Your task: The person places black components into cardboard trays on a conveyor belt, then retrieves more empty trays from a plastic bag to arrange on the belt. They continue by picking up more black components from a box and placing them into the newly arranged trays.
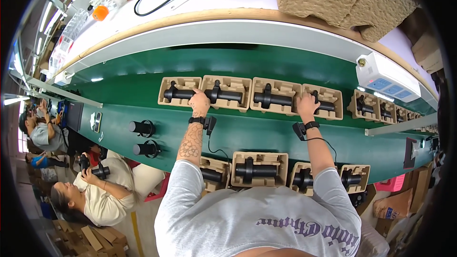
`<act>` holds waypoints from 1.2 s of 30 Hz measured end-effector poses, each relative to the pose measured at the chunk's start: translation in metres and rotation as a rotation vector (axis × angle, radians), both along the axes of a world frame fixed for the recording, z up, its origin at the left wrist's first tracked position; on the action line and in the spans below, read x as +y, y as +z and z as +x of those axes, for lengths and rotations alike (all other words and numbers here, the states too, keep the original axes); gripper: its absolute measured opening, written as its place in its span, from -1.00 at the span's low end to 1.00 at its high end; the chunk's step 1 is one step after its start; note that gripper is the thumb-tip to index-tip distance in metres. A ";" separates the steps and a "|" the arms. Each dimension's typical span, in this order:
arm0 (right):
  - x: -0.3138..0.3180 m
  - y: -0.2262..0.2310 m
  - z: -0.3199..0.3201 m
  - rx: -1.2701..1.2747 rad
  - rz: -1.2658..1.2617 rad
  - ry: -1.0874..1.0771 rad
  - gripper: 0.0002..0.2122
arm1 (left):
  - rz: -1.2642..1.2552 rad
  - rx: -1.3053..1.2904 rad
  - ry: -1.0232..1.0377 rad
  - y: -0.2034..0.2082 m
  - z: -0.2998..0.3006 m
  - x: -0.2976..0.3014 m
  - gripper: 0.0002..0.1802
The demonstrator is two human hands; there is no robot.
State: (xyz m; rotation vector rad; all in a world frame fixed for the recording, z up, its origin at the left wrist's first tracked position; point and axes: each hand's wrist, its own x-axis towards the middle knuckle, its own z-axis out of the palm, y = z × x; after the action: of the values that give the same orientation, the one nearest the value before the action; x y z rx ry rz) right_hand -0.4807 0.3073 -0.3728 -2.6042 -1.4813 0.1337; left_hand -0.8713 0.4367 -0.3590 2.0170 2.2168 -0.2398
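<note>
A row of brown moulded-pulp trays [227, 79] stands on the green bench, each holding a black cylindrical microphone [228, 95] with a bracket. My left hand [199, 102] has its fingers curled over the seam between the first and second trays from the left, by the end of the first microphone [178, 93]. At the seam of the third and fourth trays, my right hand [307, 104] bends its fingers over the rims, close to another microphone [326, 106]. My hands partly cover the rims under them, so the exact contact is hidden.
Nearer me lie more filled trays [260, 154]. Two loose microphones [141, 127] stand on the left. A white socket box [388, 78] is at the far right, below a shelf carrying stacked pulp trays [342, 0]. A co-worker [95, 195] at left handles a black microphone.
</note>
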 end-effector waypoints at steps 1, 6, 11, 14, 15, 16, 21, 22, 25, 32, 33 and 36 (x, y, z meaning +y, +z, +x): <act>0.000 0.001 0.001 -0.001 0.000 0.001 -0.75 | -0.001 -0.003 -0.001 0.001 0.002 -0.001 -0.16; 0.004 0.001 0.005 0.057 -0.088 -0.010 -0.73 | 0.033 0.024 -0.013 -0.006 -0.003 0.000 -0.15; 0.000 -0.001 0.011 0.054 -0.059 -0.001 -0.73 | 0.023 0.014 -0.002 -0.005 0.006 -0.002 -0.21; -0.001 -0.005 0.016 0.072 -0.057 0.005 -0.73 | 0.035 0.033 -0.018 -0.005 0.007 -0.001 -0.23; -0.002 -0.004 0.016 0.073 -0.036 0.009 -0.73 | 0.034 0.038 -0.026 -0.005 0.009 -0.002 -0.25; -0.003 -0.004 0.016 0.072 -0.038 0.007 -0.73 | 0.032 0.038 -0.027 -0.004 0.010 -0.002 -0.25; -0.001 -0.007 0.012 -0.008 -0.060 -0.035 -0.75 | 0.081 0.060 -0.058 -0.008 0.013 -0.010 -0.33; 0.000 -0.009 0.011 -0.038 -0.033 -0.051 -0.75 | 0.085 0.059 -0.065 -0.010 0.013 -0.010 -0.33; 0.001 -0.007 0.009 -0.050 -0.033 -0.055 -0.76 | 0.093 0.055 -0.037 -0.016 0.019 -0.011 -0.34; -0.004 -0.016 0.025 -0.105 -0.073 0.018 -0.72 | 0.091 0.032 -0.044 -0.012 0.027 -0.012 -0.24; -0.009 -0.025 0.041 -0.100 0.008 0.069 -0.72 | 0.090 -0.018 -0.061 -0.011 0.031 -0.010 -0.19; -0.013 -0.001 0.064 0.101 0.110 0.259 -0.74 | 0.096 -0.109 -0.183 -0.007 -0.001 -0.021 -0.32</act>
State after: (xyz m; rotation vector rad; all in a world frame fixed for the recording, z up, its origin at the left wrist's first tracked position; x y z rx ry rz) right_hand -0.4171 0.2946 -0.3740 -2.2770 -1.7299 0.2012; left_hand -0.8721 0.4153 -0.3664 2.2283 2.0172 -0.0410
